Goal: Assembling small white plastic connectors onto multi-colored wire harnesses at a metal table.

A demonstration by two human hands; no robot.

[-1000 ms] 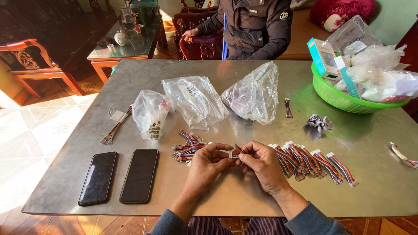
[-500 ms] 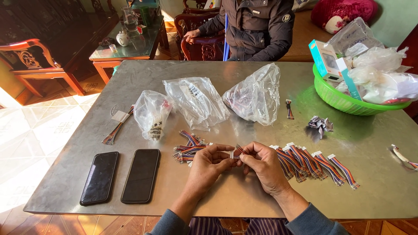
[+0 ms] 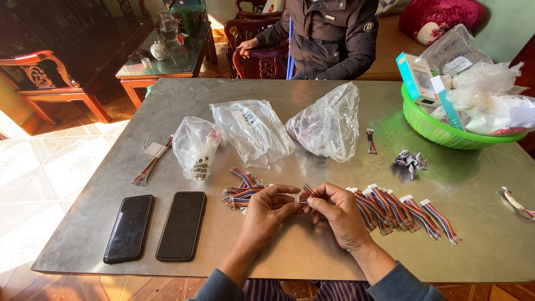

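Observation:
My left hand (image 3: 267, 209) and my right hand (image 3: 337, 214) meet over the front middle of a grey metal table (image 3: 312, 256). Between their fingertips they pinch a short multicoloured wire harness (image 3: 304, 194) with a white connector. Behind my left hand lies a loose pile of similar wire harnesses (image 3: 242, 189). To the right of my right hand a row of several harnesses (image 3: 407, 209) is laid out side by side with white plugs pointing away from me.
Two black phones (image 3: 129, 227) (image 3: 181, 224) lie at front left. Three clear plastic bags (image 3: 196, 145) (image 3: 252, 131) (image 3: 330, 124) sit mid-table. A green basket (image 3: 440, 131) of boxes and bags stands far right. A person in a dark jacket (image 3: 329, 36) sits opposite.
Both hands stay in place, with only small finger movements on the harness. The view has shifted slightly.

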